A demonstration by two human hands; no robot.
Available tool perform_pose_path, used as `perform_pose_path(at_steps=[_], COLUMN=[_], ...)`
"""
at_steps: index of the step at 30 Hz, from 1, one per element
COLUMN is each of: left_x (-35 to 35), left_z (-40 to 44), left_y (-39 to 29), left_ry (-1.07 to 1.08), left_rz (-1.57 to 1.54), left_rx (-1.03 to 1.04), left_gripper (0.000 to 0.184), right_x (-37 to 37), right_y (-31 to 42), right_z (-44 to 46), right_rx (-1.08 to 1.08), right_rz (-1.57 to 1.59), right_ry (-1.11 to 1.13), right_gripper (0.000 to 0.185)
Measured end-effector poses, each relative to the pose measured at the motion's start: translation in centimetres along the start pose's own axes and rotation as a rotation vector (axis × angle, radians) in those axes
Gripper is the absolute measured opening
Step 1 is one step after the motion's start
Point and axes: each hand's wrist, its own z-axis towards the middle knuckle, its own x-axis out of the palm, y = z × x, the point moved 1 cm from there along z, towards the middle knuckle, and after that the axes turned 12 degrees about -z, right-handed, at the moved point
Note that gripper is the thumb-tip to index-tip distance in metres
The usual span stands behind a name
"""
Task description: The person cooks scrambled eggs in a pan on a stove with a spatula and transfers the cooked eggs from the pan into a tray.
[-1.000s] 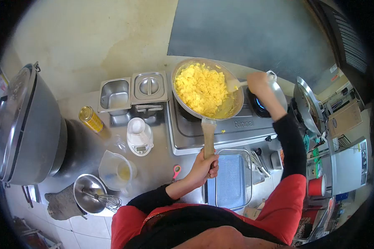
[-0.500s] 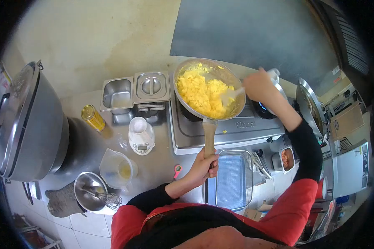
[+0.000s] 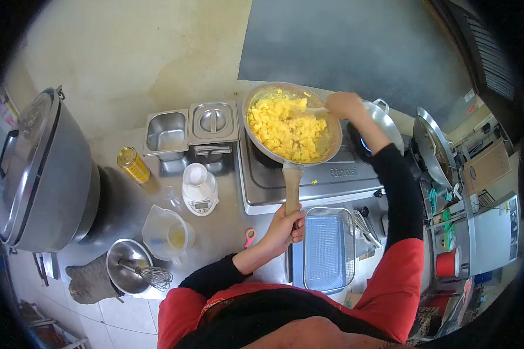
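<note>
A frying pan (image 3: 335,135) sits on the left side of the stove (image 3: 262,196), filled with yellow scrambled eggs (image 3: 279,119) in soft lumps. My left hand (image 3: 285,229) is closed around the pan's pale handle (image 3: 292,186). Over the pan's right rim, my right hand (image 3: 344,106) is closed on a spatula (image 3: 317,110). The spatula's blade dips into the upper part of the eggs and is partly hidden by them. A small bit of egg lies on the stove top below the pan.
A second pan (image 3: 384,125) stands over a blue flame on the right burner. To the left are a kitchen scale (image 3: 200,195), a plastic jug (image 3: 157,232), a yellow can (image 3: 133,164), a bowl (image 3: 117,273) with a whisk (image 3: 154,277), and a large pot (image 3: 58,180). A wire basket (image 3: 328,250) lies in front.
My right hand has moved left and slightly down, carrying the spatula from the pan's right side to its upper middle. The eggs have spread and shifted. My left hand stays on the handle.
</note>
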Motion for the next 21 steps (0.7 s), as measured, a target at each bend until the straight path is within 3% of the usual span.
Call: perform_pose_path(at_steps=[1, 3, 5, 7, 10, 14, 16, 18, 21], left_x=[0.0, 0.1, 0.2, 0.3, 0.2, 0.0, -0.3, -0.2, 0.1], left_z=[0.0, 0.0, 0.0, 0.0, 0.0, 0.3, 0.5, 0.3, 0.1], left_y=[0.0, -0.1, 0.0, 0.0, 0.1, 0.5, 0.6, 0.5, 0.1], left_ry=[0.011, 0.003, -0.004, 0.002, 0.004, 0.014, 0.02, 0.019, 0.018], left_rz=[-0.001, -0.004, -0.006, -0.032, -0.049, -0.057, -0.079, -0.068, -0.069], left_rx=[-0.006, -0.012, -0.025, -0.025, -0.011, 0.025, 0.012, 0.009, -0.012], left_gripper=[0.019, 0.019, 0.019, 0.019, 0.018, 0.017, 0.017, 0.017, 0.017], right_x=[-2.4, -6.4, -6.5, -5.1, -3.2, -0.6, -1.1, -2.6, -6.3], right_y=[-0.6, -0.4, 2.4, 7.7, 12.1, 9.3, 6.2, 2.8, 2.0], right_z=[-1.1, -4.2, -6.6, -8.9, -7.0, 0.2, 1.8, 2.2, -2.2], right_rx=[-0.002, -0.186, -0.367, -0.276, -0.197, 0.004, 0.02, -0.214, -0.263], right_rz=[0.001, -0.008, -0.003, 0.033, 0.044, 0.166, 0.221, 0.165, 0.297], right_ry=[-0.001, 0.225, 0.171, -0.13, -0.165, -0.317, -0.206, 0.178, 0.334], right_gripper=[0.018, 0.018, 0.015, 0.013, 0.012, 0.014, 0.014, 0.019, 0.015])
